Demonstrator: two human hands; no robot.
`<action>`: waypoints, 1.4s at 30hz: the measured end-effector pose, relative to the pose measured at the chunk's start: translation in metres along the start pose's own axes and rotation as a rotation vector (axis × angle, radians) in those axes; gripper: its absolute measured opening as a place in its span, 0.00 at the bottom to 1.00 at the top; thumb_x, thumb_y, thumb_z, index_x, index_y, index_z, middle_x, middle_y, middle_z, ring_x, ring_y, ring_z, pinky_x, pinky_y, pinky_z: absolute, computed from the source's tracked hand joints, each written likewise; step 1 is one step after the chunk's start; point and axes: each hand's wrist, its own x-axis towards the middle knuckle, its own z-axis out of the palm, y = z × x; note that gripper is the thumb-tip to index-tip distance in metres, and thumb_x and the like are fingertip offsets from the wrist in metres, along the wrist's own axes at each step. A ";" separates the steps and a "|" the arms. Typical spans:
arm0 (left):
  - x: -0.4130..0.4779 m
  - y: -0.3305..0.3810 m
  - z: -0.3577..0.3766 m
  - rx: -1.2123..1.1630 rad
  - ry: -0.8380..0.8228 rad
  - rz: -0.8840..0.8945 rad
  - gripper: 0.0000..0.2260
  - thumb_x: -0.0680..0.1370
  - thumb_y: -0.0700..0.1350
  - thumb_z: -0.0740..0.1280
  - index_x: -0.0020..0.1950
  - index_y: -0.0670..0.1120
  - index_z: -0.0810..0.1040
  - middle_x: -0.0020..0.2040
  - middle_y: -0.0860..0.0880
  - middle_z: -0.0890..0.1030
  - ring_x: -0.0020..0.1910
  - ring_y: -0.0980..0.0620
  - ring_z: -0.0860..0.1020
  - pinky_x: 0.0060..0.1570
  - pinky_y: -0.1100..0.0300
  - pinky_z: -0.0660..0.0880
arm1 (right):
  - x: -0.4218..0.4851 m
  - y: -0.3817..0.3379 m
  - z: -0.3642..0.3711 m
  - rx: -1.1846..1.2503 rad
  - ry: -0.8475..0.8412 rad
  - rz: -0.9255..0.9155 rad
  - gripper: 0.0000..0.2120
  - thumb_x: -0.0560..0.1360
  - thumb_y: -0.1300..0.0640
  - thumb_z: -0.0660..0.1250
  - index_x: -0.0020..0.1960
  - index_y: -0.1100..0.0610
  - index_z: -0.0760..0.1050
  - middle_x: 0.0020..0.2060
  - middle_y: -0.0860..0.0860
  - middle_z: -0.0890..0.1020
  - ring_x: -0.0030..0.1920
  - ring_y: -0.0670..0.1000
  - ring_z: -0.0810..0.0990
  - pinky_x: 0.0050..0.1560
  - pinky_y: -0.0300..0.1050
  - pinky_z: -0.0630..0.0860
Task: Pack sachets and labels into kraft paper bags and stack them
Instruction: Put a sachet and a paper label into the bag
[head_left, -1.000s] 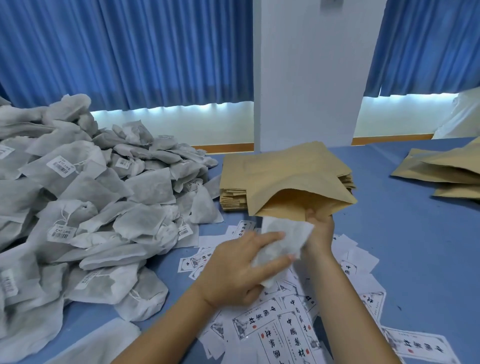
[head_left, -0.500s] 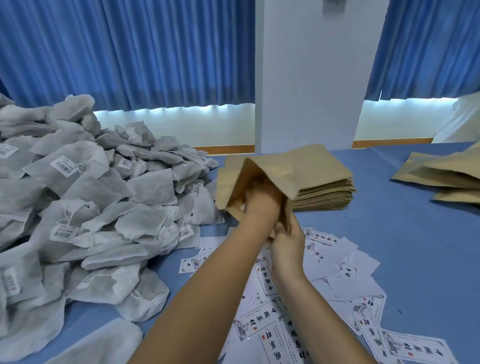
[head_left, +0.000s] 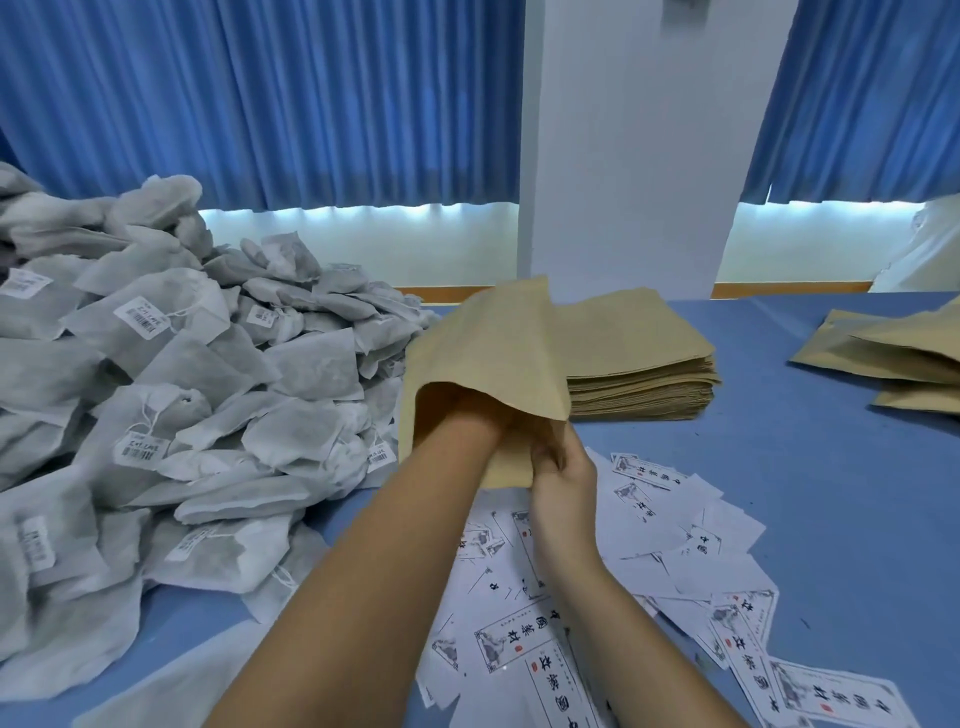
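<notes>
The kraft paper bag (head_left: 483, 353) I am filling hangs tilted just above the table (head_left: 831, 467), between the heap of sachets (head_left: 182, 389) and the stack of flat empty bags (head_left: 639, 364), with its mouth gaping toward me. My left forearm (head_left: 415, 499) runs into that mouth up to the wrist, so my left hand is wholly inside the paper. I cannot tell whether its fingers are spread or curled round something, and whatever they may carry is hidden as well. My right hand (head_left: 563, 488) sits just below the opening, its fingers (head_left: 545, 457) curled and pinching the bag's lower lip to keep the mouth open around my other arm. I judge this bag to be midway through loading: nothing shows that a label has gone in, and it is not yet stacked. The printed labels (head_left: 675, 545) lie scattered under and beside my right wrist, within easy reach. Far off to the right a few filled bags (head_left: 893, 353) lie overlapping, which is all the finished work I can see. Set against the big sachet heap and the thick stack of empties, most of the job appears to be left.
</notes>
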 end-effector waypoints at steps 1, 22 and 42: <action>-0.001 -0.005 -0.002 0.046 0.056 0.011 0.22 0.82 0.52 0.57 0.74 0.46 0.60 0.71 0.44 0.65 0.70 0.45 0.64 0.71 0.53 0.59 | 0.002 0.000 -0.001 -0.017 0.009 -0.001 0.22 0.79 0.69 0.54 0.65 0.51 0.75 0.53 0.43 0.81 0.52 0.42 0.78 0.53 0.32 0.72; 0.004 -0.087 0.066 -0.083 0.440 -0.215 0.17 0.79 0.46 0.61 0.68 0.47 0.69 0.57 0.39 0.74 0.57 0.42 0.69 0.53 0.52 0.67 | 0.053 0.002 -0.030 0.178 0.302 0.204 0.11 0.80 0.64 0.58 0.50 0.51 0.74 0.45 0.47 0.80 0.45 0.50 0.79 0.37 0.41 0.79; -0.025 -0.077 0.060 0.454 0.125 -0.469 0.20 0.79 0.52 0.59 0.70 0.49 0.63 0.66 0.41 0.63 0.64 0.42 0.66 0.59 0.51 0.67 | 0.052 0.002 -0.032 0.250 0.302 0.210 0.14 0.78 0.67 0.58 0.49 0.49 0.75 0.45 0.47 0.80 0.43 0.47 0.78 0.33 0.39 0.79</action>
